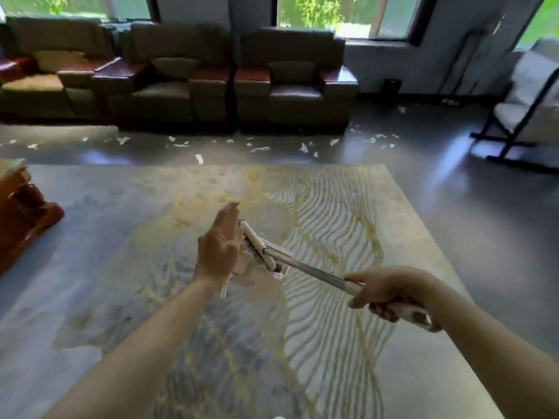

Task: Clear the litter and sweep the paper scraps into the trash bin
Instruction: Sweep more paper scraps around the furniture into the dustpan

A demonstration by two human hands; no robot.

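So the right hand grips the one broom by its handle, and the left hand lies flat, fingers straight, against its bristles, both up over the rug. The paper scraps, a couple dozen at least, are strewn on the dark floor by the three armchairs.

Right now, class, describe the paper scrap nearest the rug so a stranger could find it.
Find the patterned rug, then its far edge. Just beyond, on the grey floor, lies one white paper strip. It sits alone; other scraps lie nearer the armchairs.
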